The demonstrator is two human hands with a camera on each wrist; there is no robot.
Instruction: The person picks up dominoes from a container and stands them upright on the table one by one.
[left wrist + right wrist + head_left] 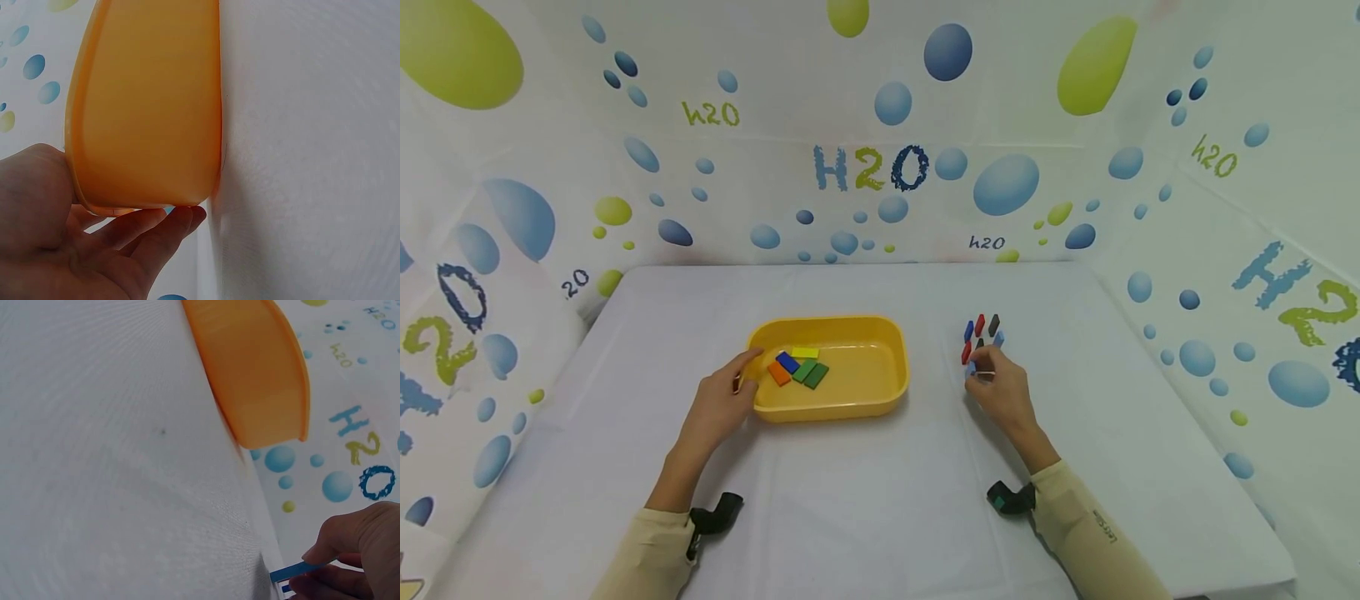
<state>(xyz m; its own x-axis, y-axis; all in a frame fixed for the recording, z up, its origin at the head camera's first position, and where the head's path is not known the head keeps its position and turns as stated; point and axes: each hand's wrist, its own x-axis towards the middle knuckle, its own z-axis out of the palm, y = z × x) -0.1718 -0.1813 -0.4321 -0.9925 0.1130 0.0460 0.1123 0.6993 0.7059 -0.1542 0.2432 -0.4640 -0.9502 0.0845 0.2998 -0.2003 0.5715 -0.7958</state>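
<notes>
A yellow plastic tray stands left of centre, with orange, blue, yellow and green tiles lying in its left half. My left hand grips the tray's left end, thumb at the rim and fingers against the outer wall. Right of the tray, my right hand pinches a light blue tile between thumb and fingers, its lower end right at the tabletop. Just beyond the fingers, small tiles stand on edge in a cluster: a blue one, red ones, black ones and another light blue one.
A white cloth covers the table. Behind it and along both sides hang white sheets printed with blue and green drops. A black wrist camera sits at each sleeve, the left one and the right one.
</notes>
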